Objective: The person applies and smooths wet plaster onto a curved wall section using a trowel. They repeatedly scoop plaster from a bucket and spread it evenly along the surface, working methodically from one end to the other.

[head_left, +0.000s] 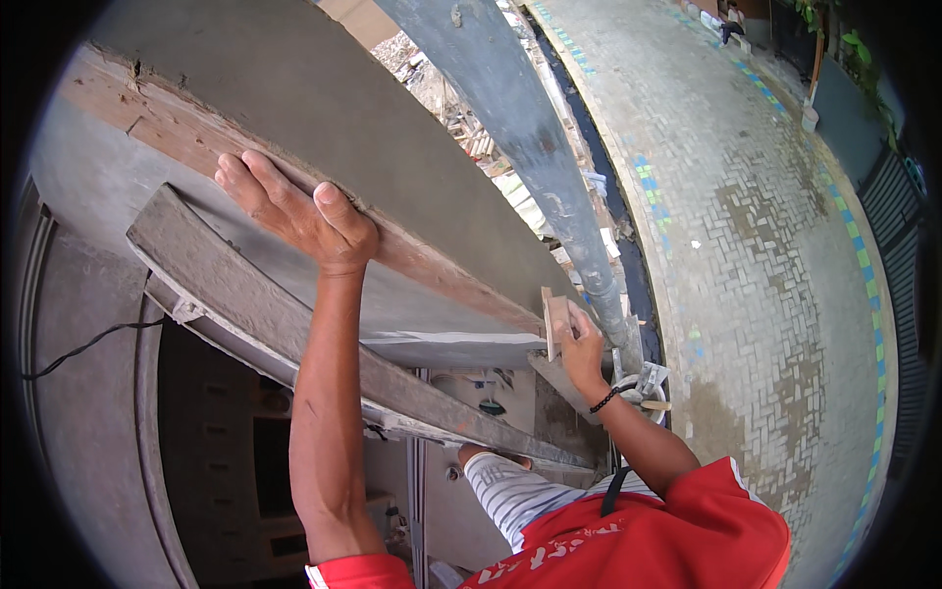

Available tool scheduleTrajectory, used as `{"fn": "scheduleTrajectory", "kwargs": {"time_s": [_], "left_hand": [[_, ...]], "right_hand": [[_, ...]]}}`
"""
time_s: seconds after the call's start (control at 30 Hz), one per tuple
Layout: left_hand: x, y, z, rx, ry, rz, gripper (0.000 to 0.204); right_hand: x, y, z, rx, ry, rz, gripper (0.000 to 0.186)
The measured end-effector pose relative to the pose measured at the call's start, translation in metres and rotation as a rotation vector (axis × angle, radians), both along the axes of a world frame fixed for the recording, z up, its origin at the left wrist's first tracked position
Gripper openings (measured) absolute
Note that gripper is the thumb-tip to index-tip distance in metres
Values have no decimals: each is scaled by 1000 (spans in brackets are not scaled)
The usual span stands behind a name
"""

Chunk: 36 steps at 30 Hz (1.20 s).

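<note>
My left hand (299,218) lies with fingers stretched out against a long wooden board (432,257). The board runs along the edge of a smooth grey plastered surface (324,93). Farther right, near that surface's right end, my right hand (581,344) is closed around a small wooden float (549,322), which stands on edge. Part of the float is hidden behind my fingers. A dark beaded bracelet (610,398) circles my right wrist.
A curved grey concrete ledge (392,378) passes beneath my left forearm. To the right, a bucket (655,398) holding tools stands beside a thick grey pipe (535,137). Far below are rubble (442,98) and a paved lane (726,294). A black cable (93,344) hangs at left.
</note>
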<state>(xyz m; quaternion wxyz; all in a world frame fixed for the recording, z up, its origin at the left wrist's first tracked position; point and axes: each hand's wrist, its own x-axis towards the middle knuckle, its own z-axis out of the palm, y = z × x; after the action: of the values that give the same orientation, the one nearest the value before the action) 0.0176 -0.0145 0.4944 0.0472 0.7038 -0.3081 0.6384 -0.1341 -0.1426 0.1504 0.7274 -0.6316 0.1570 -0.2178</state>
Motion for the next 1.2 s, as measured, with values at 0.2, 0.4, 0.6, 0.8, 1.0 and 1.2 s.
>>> {"fn": "scheduleTrajectory", "kwargs": {"time_s": [0.2, 0.4, 0.6, 0.8, 1.0, 1.2], "left_hand": [[0, 5, -1, -2, 3, 17, 74], [-2, 4, 2, -1, 3, -17, 73], [0, 6, 0, 5, 6, -35, 71], [-2, 0, 3, 5, 3, -12, 75], [-5, -1, -3, -12, 28, -7, 77], [0, 7, 0, -10, 13, 14, 74]], "right_hand": [[61, -4, 79, -93, -2, 35, 47], [-41, 16, -4, -219, 0, 199, 51], [-1, 4, -36, 47, 76, 32, 52], [66, -5, -5, -32, 47, -14, 52], [-17, 16, -7, -61, 32, 135, 53], [6, -3, 14, 128, 55, 101, 51]]}}
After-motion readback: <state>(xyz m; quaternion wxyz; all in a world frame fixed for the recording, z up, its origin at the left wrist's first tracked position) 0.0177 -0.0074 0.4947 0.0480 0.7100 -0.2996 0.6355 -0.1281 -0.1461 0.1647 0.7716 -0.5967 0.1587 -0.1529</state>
